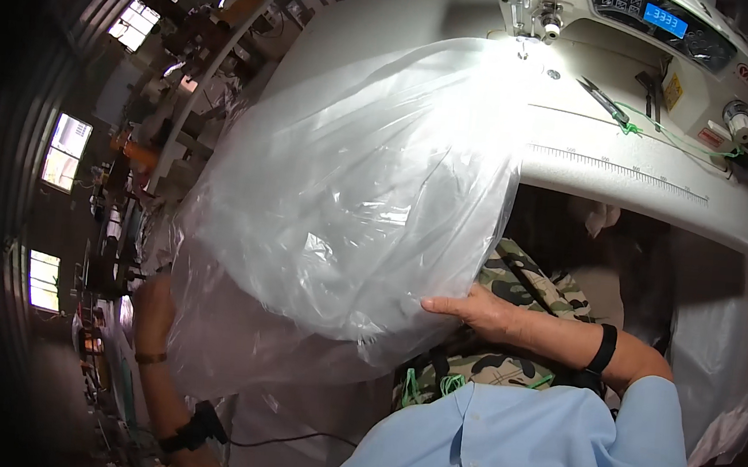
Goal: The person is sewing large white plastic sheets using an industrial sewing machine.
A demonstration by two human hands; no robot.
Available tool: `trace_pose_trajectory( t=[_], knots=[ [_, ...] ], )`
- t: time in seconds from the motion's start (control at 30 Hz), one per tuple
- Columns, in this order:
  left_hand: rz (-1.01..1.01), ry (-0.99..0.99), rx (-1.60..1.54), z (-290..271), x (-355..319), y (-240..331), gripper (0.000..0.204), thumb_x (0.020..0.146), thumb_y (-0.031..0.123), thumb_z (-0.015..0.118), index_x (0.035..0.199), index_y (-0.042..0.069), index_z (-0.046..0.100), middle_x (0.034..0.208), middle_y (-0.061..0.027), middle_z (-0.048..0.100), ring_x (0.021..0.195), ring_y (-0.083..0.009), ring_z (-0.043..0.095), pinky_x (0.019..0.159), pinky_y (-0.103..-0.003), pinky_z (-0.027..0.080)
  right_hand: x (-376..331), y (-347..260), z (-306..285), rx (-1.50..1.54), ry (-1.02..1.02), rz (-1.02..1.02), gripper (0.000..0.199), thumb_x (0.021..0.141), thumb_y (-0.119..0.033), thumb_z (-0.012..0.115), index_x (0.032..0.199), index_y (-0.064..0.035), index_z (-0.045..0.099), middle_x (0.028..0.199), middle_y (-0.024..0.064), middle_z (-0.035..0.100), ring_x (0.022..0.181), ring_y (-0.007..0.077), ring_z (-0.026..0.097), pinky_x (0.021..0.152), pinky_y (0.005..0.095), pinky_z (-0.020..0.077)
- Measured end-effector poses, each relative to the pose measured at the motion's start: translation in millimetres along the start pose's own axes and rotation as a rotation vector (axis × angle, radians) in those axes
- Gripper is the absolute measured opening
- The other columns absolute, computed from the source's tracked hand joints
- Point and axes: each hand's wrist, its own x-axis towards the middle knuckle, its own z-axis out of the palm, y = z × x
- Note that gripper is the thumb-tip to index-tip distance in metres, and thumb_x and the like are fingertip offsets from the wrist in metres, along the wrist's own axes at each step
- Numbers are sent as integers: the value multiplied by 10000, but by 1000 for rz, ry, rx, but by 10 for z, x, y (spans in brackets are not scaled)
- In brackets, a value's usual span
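Observation:
A large sheet of clear plastic film, perhaps a bag [322, 220], spreads from under the sewing machine's needle area [525, 51] down over the table's front edge toward my lap. My right hand [478, 311] grips its right edge near the bottom, thumb lying on top and fingers hidden beneath. At the far left, my left hand [154, 303] is at the film's left edge, dim and partly hidden, so its fingers do not show clearly. Light glares off the plastic near the needle.
The sewing machine [718, 68] has a lit blue display. Thread snips [606, 103] with green thread lie on the white table [611, 170] beside a printed ruler scale. Camouflage cloth [529, 287] covers my lap. Cluttered machinery [141, 151] stands at the left.

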Motion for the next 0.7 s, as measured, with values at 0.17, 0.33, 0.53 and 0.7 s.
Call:
trace_pose_trajectory(
  t=[0.17,0.33,0.53,0.7],
  knots=[
    [761,298,-606,-1441,270,2435,381,882,7,543,1259,-37,581,1208,-208,631,1086,-355,624,938,-432,495,30,84,130,64,-1,-13,653,890,-296,736,1379,39,461,1332,137,553,1224,223,513,1069,350,390],
    [610,292,-502,-850,834,3237,448,963,213,551,1389,81,513,1499,-71,455,1397,-274,396,1135,-612,201,-245,-34,163,4,-165,25,708,902,-335,719,1424,22,399,1369,125,510,1255,220,474,1067,357,386],
    [170,224,-351,213,1085,2513,561,989,327,529,1494,134,380,1564,-32,360,1442,-284,317,1127,-687,123,-394,77,53,-30,-396,216,529,931,-395,672,1230,26,559,1043,59,654,949,128,620,864,277,503],
    [5,-77,-303,126,1047,2445,613,973,314,564,1512,121,342,1564,-103,337,1429,-308,322,1135,-644,218,-399,86,85,103,-293,276,313,972,-280,629,1078,14,636,920,37,669,906,123,660,817,273,523]
  ],
)
